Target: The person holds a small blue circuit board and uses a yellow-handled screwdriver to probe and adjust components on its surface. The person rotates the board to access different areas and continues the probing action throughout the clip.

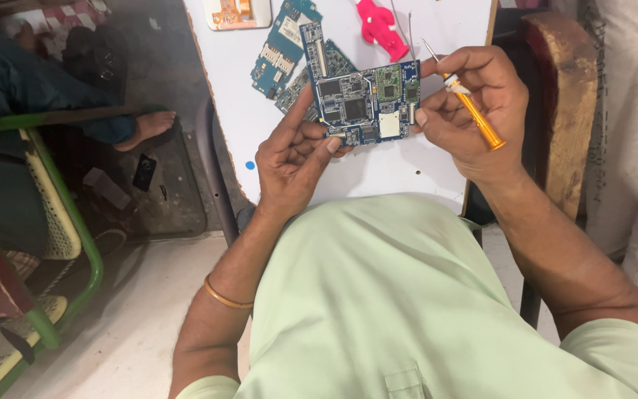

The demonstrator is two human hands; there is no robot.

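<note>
Two hands share the blue circuit board (367,102) above the white table (415,174): the left hand (289,159) pinches its lower-left corner, the right hand (467,111) steadies its right edge, fingers clamped on an orange screwdriver (474,112) angled up-left, tip just off the board's top-right corner

Over a white desk (378,174), the left hand (293,159) pinches the lower edge of a blue circuit board (367,103), while the right hand (470,111) steadies its right edge and grips an orange screwdriver (474,114). More circuit boards (283,46) and a pink toy (379,28) lie on the desk beyond. A green chair (60,222) stands to the left.
</note>
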